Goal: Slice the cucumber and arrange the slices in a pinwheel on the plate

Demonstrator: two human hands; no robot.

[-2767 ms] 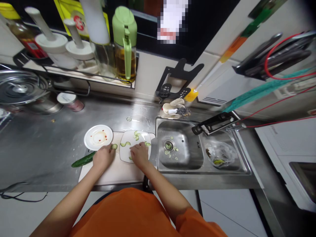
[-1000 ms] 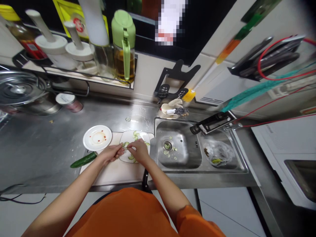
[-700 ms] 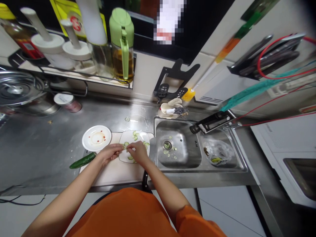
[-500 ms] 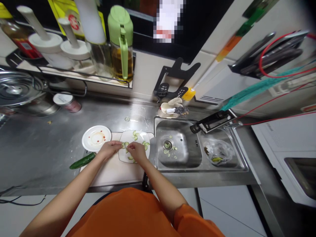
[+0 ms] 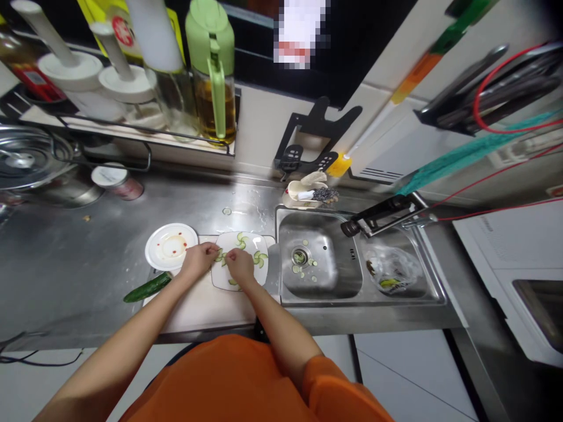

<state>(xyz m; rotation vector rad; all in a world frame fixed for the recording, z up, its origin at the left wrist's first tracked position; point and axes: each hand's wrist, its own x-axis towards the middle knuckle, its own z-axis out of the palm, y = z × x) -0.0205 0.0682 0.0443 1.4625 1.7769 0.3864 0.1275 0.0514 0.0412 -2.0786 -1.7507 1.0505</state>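
Note:
A square white plate (image 5: 246, 281) rests on the pale cutting board (image 5: 197, 310), with thin cucumber slices (image 5: 260, 259) set out on it in small curved fans. Over its left edge, my left hand (image 5: 200, 262) is closed in a pinch at a cucumber slice. My right hand (image 5: 240, 268) is closed above the plate's middle, its fingertips down on another slice beside the left fingers; the hand hides part of that fan. Left of the board lies a cut green cucumber (image 5: 147, 288), close to my left wrist. Behind my left hand stands a round white plate (image 5: 152, 249) with red specks and brownish sauce.
On the right is a steel sink (image 5: 338, 281) with cucumber bits around its drain. A clear plastic bag (image 5: 402, 264) lies in the second basin below a black tap (image 5: 352, 227). A tin (image 5: 118, 180) and a lidded pot (image 5: 35, 158) stand back left, under a bottle shelf.
My left hand has curled its fingers more and shifted slightly right. My right hand has drawn a little left and closed tighter, showing more of the right-hand fan. The view has shifted slightly.

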